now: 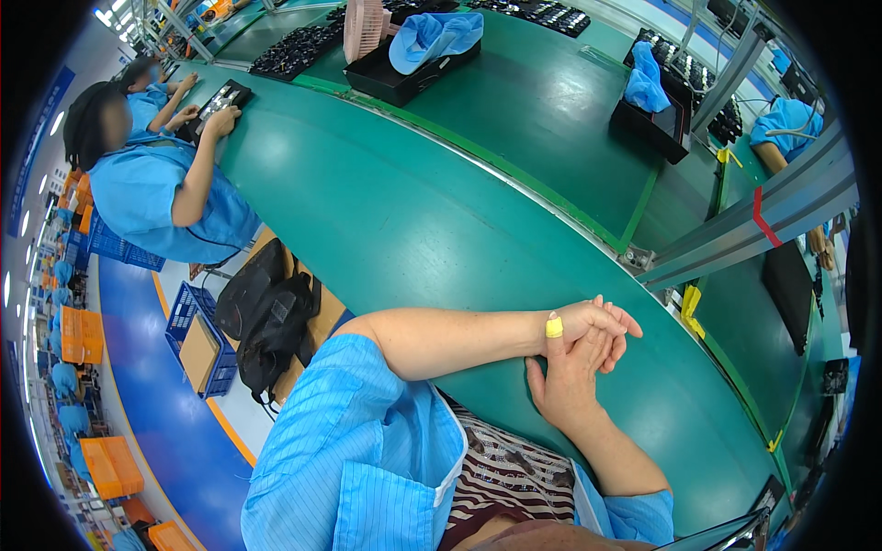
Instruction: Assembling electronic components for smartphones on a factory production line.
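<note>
My left hand (593, 321) and my right hand (568, 384) rest against each other above the green work surface (413, 230). Reaching across from the left, my left forearm ends in loosely bent fingers, spread apart at the tips. My right hand comes up from below and overlaps the left palm. One right finger, wrapped in yellow tape (554, 327), stretches over the left wrist, and the right thumb stands away from it. I see no object in either hand. Some fingers are hidden where the hands overlap.
Across a rail, black trays (404, 83) hold blue caps (436, 39) and a pink fan (366, 32). A metal post (735, 234) rises on the right. At left, a co-worker (170, 188) handles a black tray (220, 101). Black bags (266, 312) lie beside a blue crate (197, 340).
</note>
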Demonstrator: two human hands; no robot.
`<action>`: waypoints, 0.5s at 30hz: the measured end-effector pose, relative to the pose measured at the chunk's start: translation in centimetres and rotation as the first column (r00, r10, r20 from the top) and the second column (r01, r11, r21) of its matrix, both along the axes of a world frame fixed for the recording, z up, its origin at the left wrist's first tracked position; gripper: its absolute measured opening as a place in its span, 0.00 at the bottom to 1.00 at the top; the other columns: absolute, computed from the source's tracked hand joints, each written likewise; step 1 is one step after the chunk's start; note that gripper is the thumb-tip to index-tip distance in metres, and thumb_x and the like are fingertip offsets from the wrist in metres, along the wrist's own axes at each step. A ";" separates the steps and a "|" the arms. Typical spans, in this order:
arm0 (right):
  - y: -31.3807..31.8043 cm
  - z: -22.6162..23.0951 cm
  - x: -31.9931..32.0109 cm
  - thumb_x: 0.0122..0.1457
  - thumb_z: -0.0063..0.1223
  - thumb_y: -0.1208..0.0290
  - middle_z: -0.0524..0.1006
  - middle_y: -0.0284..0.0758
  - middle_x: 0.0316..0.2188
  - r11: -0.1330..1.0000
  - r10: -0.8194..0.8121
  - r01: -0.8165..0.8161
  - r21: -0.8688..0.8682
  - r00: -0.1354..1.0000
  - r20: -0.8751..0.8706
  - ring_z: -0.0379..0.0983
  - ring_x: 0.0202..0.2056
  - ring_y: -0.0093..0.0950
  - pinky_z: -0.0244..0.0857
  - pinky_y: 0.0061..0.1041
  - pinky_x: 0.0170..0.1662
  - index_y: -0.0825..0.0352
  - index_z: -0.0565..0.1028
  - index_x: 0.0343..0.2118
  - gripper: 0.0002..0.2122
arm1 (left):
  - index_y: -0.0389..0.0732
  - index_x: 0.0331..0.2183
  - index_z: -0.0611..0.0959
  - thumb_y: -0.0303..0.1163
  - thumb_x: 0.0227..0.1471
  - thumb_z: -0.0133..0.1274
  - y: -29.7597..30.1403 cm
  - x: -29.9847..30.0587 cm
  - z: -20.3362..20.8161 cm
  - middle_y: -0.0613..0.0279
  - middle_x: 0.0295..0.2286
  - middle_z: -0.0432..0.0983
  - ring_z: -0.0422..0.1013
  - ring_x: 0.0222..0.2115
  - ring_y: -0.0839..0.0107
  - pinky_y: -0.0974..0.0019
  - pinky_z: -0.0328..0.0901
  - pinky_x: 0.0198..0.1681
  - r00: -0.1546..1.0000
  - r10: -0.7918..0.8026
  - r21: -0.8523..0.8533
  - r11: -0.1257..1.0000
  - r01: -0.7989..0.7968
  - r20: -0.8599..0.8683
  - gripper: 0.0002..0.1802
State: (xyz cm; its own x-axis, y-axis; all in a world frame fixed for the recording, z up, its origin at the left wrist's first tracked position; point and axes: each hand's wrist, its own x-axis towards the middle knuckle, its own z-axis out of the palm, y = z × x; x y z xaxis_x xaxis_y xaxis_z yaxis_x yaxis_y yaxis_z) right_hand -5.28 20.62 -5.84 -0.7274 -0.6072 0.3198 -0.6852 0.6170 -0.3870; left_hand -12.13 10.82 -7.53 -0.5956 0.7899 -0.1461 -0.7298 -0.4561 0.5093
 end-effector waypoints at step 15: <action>0.0 0.2 0.0 0.46 0.58 0.70 0.41 0.70 0.57 1.000 -0.002 0.002 0.017 1.000 0.015 0.38 0.59 0.65 0.34 0.60 0.57 0.56 0.53 0.61 0.38 | 0.36 0.45 0.69 0.34 0.52 0.46 0.1 0.0 0.0 0.52 0.24 0.72 0.71 0.24 0.60 0.58 0.68 0.29 1.000 0.005 -0.007 1.000 -0.005 0.005 0.19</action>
State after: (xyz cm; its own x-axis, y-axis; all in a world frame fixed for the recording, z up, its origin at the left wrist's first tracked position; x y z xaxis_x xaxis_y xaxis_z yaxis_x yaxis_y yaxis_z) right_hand -5.30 20.63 -5.65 -0.7332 -0.6111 0.2983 -0.6782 0.6250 -0.3865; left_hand -12.10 10.88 -7.54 -0.5985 0.7862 -0.1542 -0.7302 -0.4561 0.5087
